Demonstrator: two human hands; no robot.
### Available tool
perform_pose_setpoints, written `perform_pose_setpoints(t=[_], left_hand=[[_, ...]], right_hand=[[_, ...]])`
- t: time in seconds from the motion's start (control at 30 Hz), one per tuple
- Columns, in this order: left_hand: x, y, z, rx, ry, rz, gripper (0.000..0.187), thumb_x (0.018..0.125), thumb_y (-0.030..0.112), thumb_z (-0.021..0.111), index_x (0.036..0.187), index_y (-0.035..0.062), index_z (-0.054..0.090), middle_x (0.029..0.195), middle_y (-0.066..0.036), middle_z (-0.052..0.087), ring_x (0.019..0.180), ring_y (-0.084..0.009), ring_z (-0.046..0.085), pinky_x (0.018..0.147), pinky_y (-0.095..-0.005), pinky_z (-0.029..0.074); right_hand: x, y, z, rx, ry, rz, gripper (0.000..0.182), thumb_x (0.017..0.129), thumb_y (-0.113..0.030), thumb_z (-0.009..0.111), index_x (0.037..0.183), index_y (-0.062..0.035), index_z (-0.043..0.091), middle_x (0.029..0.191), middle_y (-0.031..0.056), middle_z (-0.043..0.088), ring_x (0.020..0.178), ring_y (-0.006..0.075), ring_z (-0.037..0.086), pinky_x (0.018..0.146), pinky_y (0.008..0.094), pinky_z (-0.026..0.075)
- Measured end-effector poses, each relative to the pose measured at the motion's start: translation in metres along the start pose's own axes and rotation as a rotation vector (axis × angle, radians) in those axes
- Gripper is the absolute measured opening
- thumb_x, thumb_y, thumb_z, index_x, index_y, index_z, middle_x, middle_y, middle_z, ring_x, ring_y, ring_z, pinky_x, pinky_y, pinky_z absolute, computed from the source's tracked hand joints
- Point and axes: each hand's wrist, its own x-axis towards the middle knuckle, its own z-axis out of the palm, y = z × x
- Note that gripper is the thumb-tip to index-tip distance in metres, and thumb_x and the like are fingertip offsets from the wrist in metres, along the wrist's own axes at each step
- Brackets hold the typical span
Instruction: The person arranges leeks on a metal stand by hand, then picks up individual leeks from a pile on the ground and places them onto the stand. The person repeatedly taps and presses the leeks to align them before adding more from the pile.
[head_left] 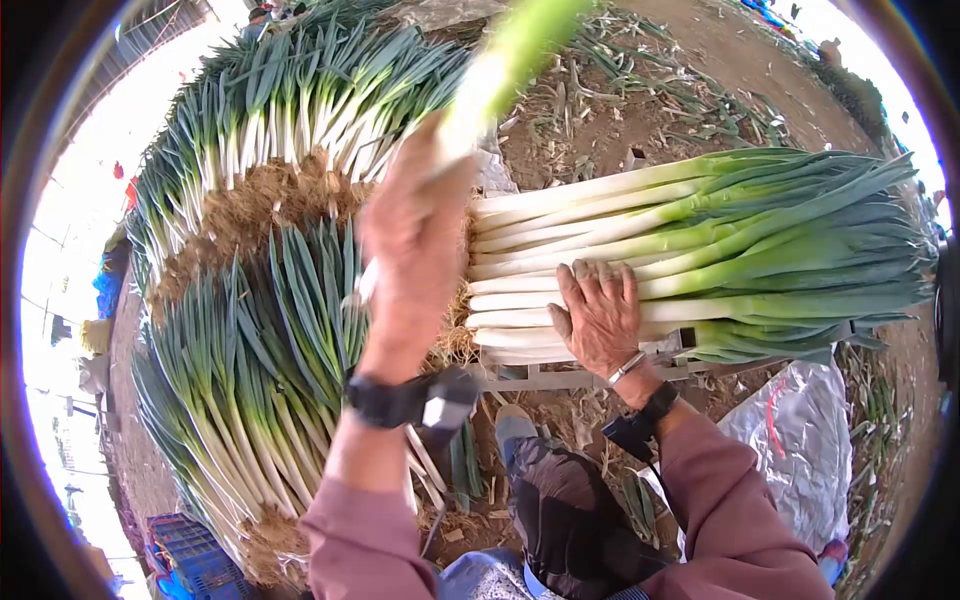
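Observation:
Blurred by motion, my left hand (415, 240) is raised between the piles, its fingers round the white part of a leek (480, 100) whose green end points up and right. My right hand (603, 312) lies flat, fingers spread, on the white stems of a bundle of leeks (700, 250). That bundle rests on a metal frame (570, 378), roots to the left and dark green leaves to the right. Left of my hands stand big heaps of leeks (270, 370) with brown roots (270, 205).
Leaf scraps (640, 80) cover the soil around the frame. A silver plastic sheet (800, 430) lies at the lower right, and a blue crate (200, 555) at the lower left. My legs (570, 500) are below the frame.

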Motion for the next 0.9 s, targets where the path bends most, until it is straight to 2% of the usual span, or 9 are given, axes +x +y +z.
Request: perform_pose_setpoints(t=[0.03,0.07,0.2,0.33,0.6,0.73,0.8,0.83,0.9], left_hand=[[0.009,-0.017,0.036,-0.236,0.036,0.254,0.032,0.086,0.01,0.065,0.118,0.0158,0.063,0.108,-0.004,0.068,0.077,-0.0075,0.059,0.055,-0.0216,0.05],[0.018,-0.018,0.064,-0.244,-0.026,0.323,0.033,0.084,0.012,0.068,0.116,0.0208,0.065,0.095,-0.001,0.068,0.077,-0.0105,0.058,0.06,-0.0282,0.046],[-0.004,-0.026,0.128,0.125,-0.27,0.308,0.033,0.082,0.023,0.068,0.115,0.0199,0.064,0.069,-0.001,0.051,0.067,-0.019,0.053,0.067,-0.0367,0.037],[-0.033,-0.042,0.137,0.236,-0.381,0.229,0.035,0.08,0.012,0.069,0.115,0.0152,0.065,0.073,-0.004,0.057,0.069,-0.0235,0.056,0.066,-0.0405,0.044],[-0.059,-0.065,0.132,0.057,-0.538,-0.02,0.034,0.073,0.005,0.072,0.106,0.0078,0.067,0.08,-0.01,0.059,0.077,-0.0268,0.061,0.071,-0.0346,0.049],[-0.061,-0.069,0.119,0.166,-0.52,-0.085,0.029,0.071,0.019,0.074,0.097,0.0096,0.068,0.091,-0.01,0.06,0.085,-0.0296,0.06,0.073,-0.0413,0.048],[-0.063,-0.082,0.102,0.384,-0.543,-0.011,0.031,0.075,0.025,0.073,0.099,0.0073,0.066,0.091,-0.009,0.061,0.089,-0.0284,0.06,0.079,-0.0414,0.044],[-0.066,-0.088,0.092,0.421,-0.53,-0.009,0.033,0.077,0.029,0.072,0.101,0.0065,0.066,0.092,-0.009,0.061,0.089,-0.0282,0.06,0.082,-0.0412,0.042],[-0.072,-0.097,0.074,0.498,-0.484,-0.023,0.038,0.078,0.033,0.071,0.103,0.0058,0.064,0.093,-0.01,0.062,0.089,-0.0286,0.059,0.084,-0.0406,0.04]], right_hand=[[0.0,0.0,0.001,-0.005,0.01,-0.005,0.05,0.089,-0.042,0.052,0.125,-0.0078,0.053,0.119,0.0105,0.053,0.114,0.0296,0.045,0.104,0.0531,0.027],[0.0,0.0,0.002,-0.012,0.018,-0.013,0.05,0.088,-0.043,0.053,0.123,-0.0069,0.053,0.117,0.0109,0.052,0.114,0.0294,0.044,0.105,0.0536,0.026],[-0.009,0.009,0.019,-0.001,0.052,-0.077,0.051,0.086,-0.043,0.054,0.124,-0.0085,0.055,0.116,0.0127,0.054,0.119,0.0307,0.043,0.107,0.0562,0.026],[-0.009,0.012,0.018,-0.006,-0.01,-0.059,0.053,0.087,-0.044,0.053,0.127,-0.009,0.053,0.12,0.0123,0.053,0.12,0.0303,0.043,0.105,0.0547,0.027],[-0.003,0.005,0.003,-0.033,-0.156,-0.007,0.057,0.088,-0.047,0.05,0.132,-0.0099,0.048,0.129,0.0114,0.05,0.12,0.0296,0.044,0.103,0.0517,0.03],[0.0,0.003,-0.005,-0.049,-0.234,0.001,0.059,0.089,-0.048,0.048,0.134,-0.0104,0.046,0.133,0.011,0.049,0.121,0.0292,0.045,0.102,0.0502,0.031],[-0.001,0.003,-0.003,0.075,-0.19,-0.003,0.055,0.083,-0.041,0.055,0.125,-0.0054,0.054,0.123,0.0173,0.054,0.113,0.0348,0.048,0.099,0.0548,0.03],[-0.006,0.004,0.001,0.132,-0.016,-0.007,0.05,0.083,-0.039,0.058,0.117,-0.0026,0.058,0.115,0.0193,0.056,0.109,0.0359,0.049,0.1,0.0541,0.031],[-0.003,0.005,-0.005,0.199,-0.041,0.014,0.049,0.084,-0.039,0.058,0.116,-0.002,0.058,0.115,0.0178,0.056,0.112,0.0349,0.049,0.101,0.0523,0.03]])
